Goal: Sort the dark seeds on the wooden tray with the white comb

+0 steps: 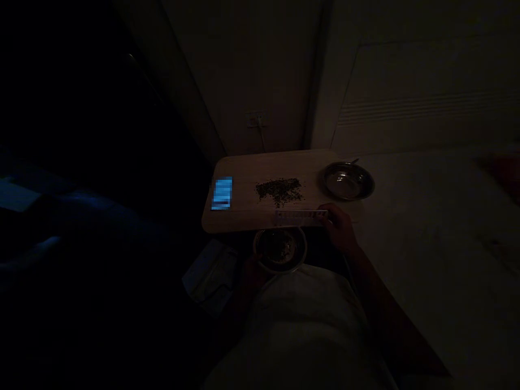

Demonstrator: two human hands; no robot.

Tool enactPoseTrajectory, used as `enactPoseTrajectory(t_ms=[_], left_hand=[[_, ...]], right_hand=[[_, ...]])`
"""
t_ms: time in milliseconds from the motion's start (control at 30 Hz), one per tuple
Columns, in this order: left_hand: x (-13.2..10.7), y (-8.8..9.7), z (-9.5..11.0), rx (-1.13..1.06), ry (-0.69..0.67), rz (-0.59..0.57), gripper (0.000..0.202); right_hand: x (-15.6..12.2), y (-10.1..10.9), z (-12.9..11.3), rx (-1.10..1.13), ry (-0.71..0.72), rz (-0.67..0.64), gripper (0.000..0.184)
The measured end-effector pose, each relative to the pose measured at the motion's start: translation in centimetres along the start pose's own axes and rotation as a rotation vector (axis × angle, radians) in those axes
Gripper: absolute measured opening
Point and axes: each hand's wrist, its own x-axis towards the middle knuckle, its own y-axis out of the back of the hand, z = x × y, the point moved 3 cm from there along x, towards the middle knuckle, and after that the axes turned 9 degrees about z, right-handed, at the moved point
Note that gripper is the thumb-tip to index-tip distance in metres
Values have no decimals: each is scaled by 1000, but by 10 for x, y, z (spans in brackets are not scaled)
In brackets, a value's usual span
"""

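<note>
My right hand [338, 227] is closed on one end of a pale, narrow strip [300, 216] with ladder-like markings, perhaps a ruler; the dark hides its exact kind. The strip lies along the near edge of a small light wooden table [244, 168]. Just beyond it, many small dark grains [280, 189] are spread in a loose heap. Below the table edge, my left hand [254, 268] grips the left side of a round bowl [301, 260]. Dark bits lie inside that bowl, with a paler patch of its bottom showing. Shadow covers most of my left fingers.
A shiny metal bowl [347, 181] with a utensil handle at its rim stands at the table's right end. A lit phone [221, 193] lies at the left end. A plugged-in wall socket [255, 119] is behind. A pale bed-like surface [426, 216] stretches rightward.
</note>
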Motion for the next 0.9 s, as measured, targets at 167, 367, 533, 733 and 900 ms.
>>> enactPoseTrajectory(t_ms=[167, 367, 533, 733, 900], left_hand=[[-5, -7, 1, -6, 4, 51, 41], [-8, -9, 3, -16, -16, 36, 43], [-5, -8, 2, -7, 23, 86, 39], [-7, -7, 3, -12, -27, 86, 42], [-9, -10, 3, -7, -45, 84, 41]], right_hand=[[0, 2, 7, 63, -55, 74, 14], [2, 12, 16, 31, -63, 298, 17], [2, 11, 17, 10, -60, 290, 17], [2, 6, 14, -36, -42, 303, 16], [1, -1, 9, -29, -18, 251, 15]])
